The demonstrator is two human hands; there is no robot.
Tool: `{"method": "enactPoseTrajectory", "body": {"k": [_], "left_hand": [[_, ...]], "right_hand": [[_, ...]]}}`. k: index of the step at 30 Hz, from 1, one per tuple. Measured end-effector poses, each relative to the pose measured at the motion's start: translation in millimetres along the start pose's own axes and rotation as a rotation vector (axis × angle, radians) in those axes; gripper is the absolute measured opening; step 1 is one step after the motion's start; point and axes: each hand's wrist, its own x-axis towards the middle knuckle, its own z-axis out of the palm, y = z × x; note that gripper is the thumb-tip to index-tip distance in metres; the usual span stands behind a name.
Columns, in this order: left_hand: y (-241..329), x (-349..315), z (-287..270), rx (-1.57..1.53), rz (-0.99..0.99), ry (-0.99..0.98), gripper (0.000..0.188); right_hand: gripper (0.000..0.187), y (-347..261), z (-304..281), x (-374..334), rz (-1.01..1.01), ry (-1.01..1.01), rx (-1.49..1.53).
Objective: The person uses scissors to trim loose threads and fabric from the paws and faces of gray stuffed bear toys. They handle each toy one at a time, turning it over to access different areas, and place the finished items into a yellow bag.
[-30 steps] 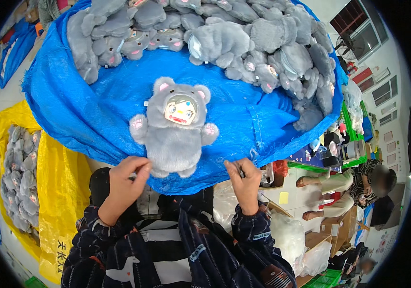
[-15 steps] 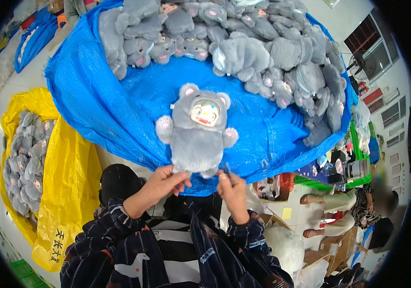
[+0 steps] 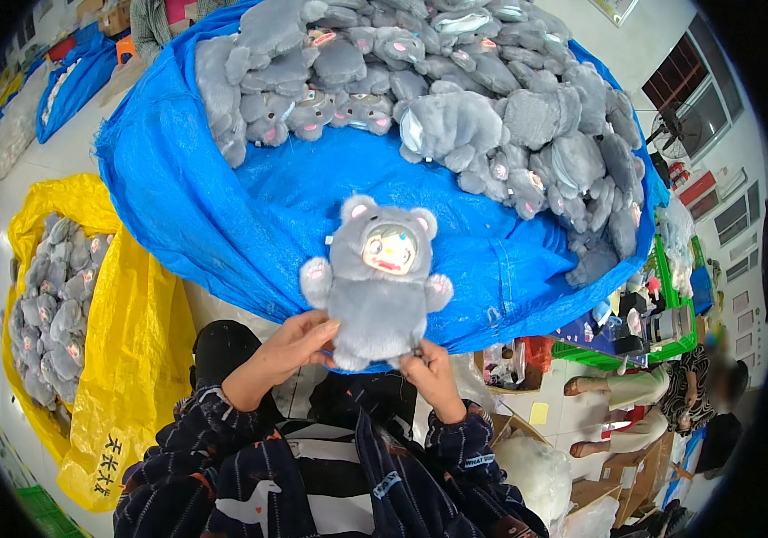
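Note:
A grey plush bear toy (image 3: 379, 305) with pink ears, pink paw pads and a doll-like face lies face up, its lower end toward me. My left hand (image 3: 290, 357) is closed on the toy's lower left leg, thumb on top. At its lower right leg is my right hand (image 3: 433, 377), fingers curled together around a small dark slender tool, mostly hidden by the fingers. Whether this hand also grips the leg, I cannot tell. Beneath the toy spreads a large blue woven sheet bag (image 3: 249, 215).
Many similar grey plush toys (image 3: 455, 125) are heaped along the bag's far side. To the left stands a yellow sack (image 3: 137, 359) holding more of them. Green crates (image 3: 657, 332) are at right, near a seated person (image 3: 635, 386). Cardboard boxes (image 3: 635, 475) sit at lower right.
The plush toy sits lower in view, closer to me. My right hand has come in against its lower right leg; the slender tool, plainer before, is now mostly covered.

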Motion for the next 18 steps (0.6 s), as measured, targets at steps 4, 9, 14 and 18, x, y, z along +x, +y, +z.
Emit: {"method": "enactPoseTrajectory", "body": {"k": [4, 9, 14, 18], "left_hand": [[-20, 18, 12, -0.110, 0.070, 0.079, 0.029], [-37, 26, 5, 0.060, 0.159, 0.142, 0.025], [-53, 33, -7, 0.313, 0.344, 0.215, 0.039], [-37, 23, -5, 0.325, 0.244, 0.281, 0.050]], "right_hand": [[0.022, 3, -1, 1, -0.091, -0.030, -0.082], [0.028, -4, 2, 5, -0.147, 0.174, -0.181], [0.028, 5, 17, 15, -0.099, 0.212, -0.049], [0.022, 8, 20, 17, -0.043, 0.235, 0.032]]}}
